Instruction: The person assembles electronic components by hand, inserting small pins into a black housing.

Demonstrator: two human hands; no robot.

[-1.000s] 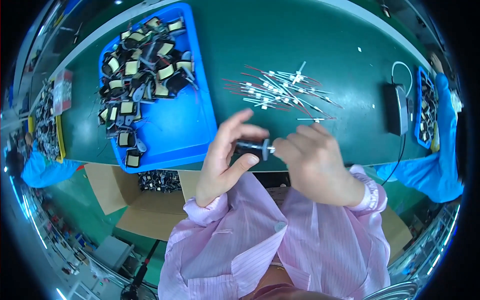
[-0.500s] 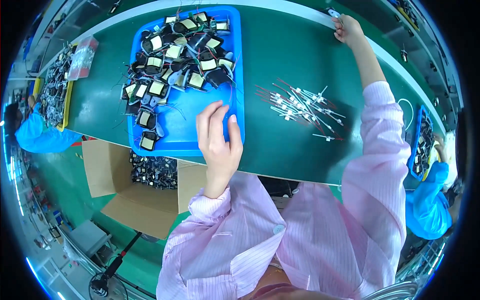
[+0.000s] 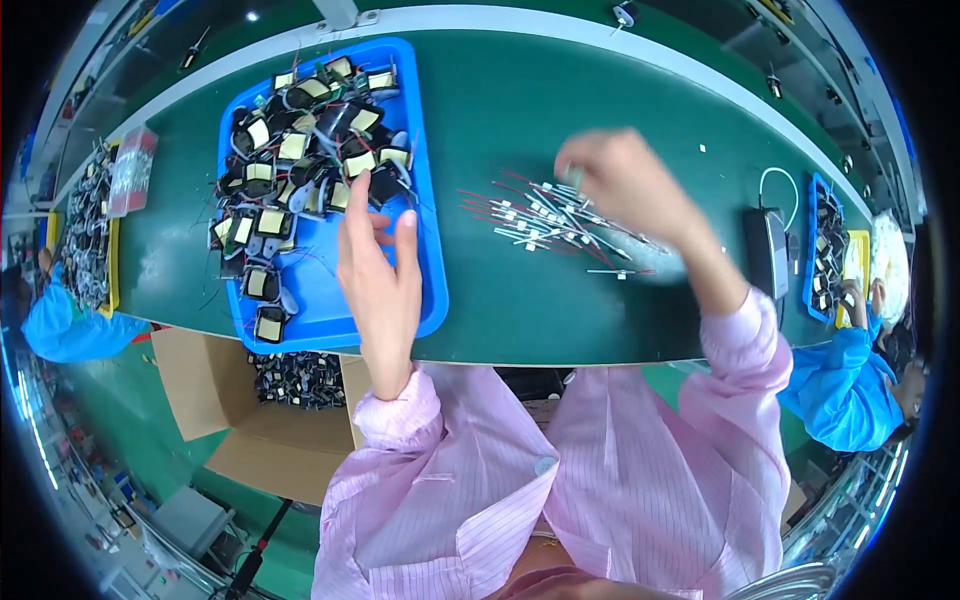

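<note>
My left hand hovers over the front right of the blue tray. Its fingers are apart and it holds nothing; the fingertips come near the small black parts with cream pads and thin wires heaped in that tray. Above a loose pile of white connector leads with red wires is my right hand. It is smeared by motion, so whether its fingers grip anything does not show. One connector lead lies by itself nearer to me.
An open cardboard box with many black parts stands below the table's left front edge. A black device with a white cable is at the right. A clear container stands far left. People in blue sleeves work at both sides.
My right hand has come back from the table's far edge to the lead pile, leaving a small black-and-white part there. My left hand stays by the tray, fingers now extended toward the parts.
</note>
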